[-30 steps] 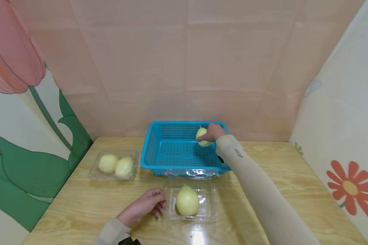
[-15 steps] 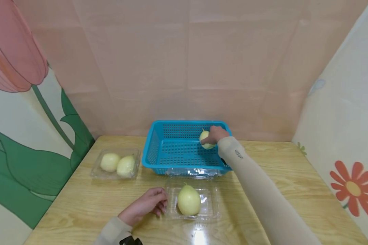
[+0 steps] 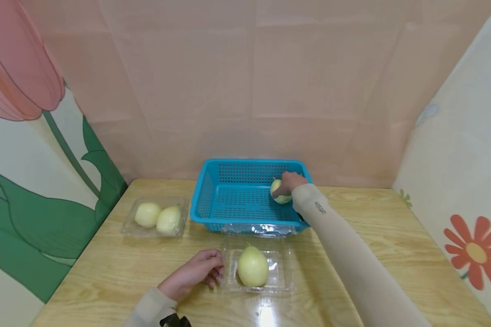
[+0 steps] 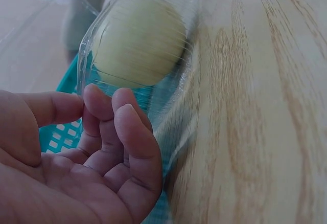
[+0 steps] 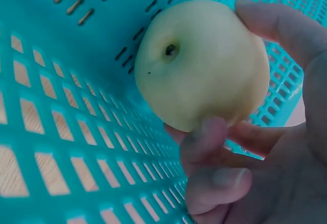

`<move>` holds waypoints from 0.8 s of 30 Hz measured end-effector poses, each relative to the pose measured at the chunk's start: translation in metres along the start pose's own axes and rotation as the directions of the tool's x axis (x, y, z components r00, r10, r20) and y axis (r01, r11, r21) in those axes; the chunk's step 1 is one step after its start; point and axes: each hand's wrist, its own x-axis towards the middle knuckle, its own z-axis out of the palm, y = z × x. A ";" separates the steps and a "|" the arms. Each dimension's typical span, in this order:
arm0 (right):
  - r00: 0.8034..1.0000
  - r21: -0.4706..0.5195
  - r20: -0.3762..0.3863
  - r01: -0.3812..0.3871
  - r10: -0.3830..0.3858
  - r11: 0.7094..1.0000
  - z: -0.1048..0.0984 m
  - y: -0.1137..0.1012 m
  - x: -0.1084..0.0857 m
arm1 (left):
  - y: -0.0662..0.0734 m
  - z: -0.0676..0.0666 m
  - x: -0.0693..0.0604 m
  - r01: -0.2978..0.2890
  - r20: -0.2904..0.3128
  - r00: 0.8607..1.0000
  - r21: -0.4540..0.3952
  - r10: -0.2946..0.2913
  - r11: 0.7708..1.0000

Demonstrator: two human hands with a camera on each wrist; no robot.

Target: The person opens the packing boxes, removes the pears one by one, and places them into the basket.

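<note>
In the head view my right hand (image 3: 291, 182) grips a pale yellow-green pear (image 3: 280, 192) inside the right end of the blue plastic basket (image 3: 196, 200). Up close in the right wrist view, thumb and fingers hold the pear (image 5: 204, 65) near the basket's slotted wall (image 5: 66, 127), its dark-centred dimple facing the camera. Lower down, my left hand (image 3: 202, 270) is at the left edge of an open clear plastic clamshell box (image 3: 280, 277). Its thumb and forefinger pinch the rim in the left wrist view. One pear (image 3: 253, 267) stands in that box, stem up.
A second clear box (image 3: 130, 229) with two pears (image 3: 148, 215) sits at the left on the wooden table (image 3: 376, 245). The open box's lid (image 3: 258, 230) leans against the basket's front. A pink backdrop (image 3: 245, 91) rises behind the table.
My right hand has lowered the pear deeper into the basket's right end, moving slightly right and toward me. My left hand stays at the box edge. The whole view has shifted slightly.
</note>
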 end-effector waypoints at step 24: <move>0.984 0.109 0.104 0.136 -0.147 0.985 -0.023 -0.001 -0.025 | -0.002 -0.001 0.003 -0.003 0.002 1.000 -0.004 0.003 1.000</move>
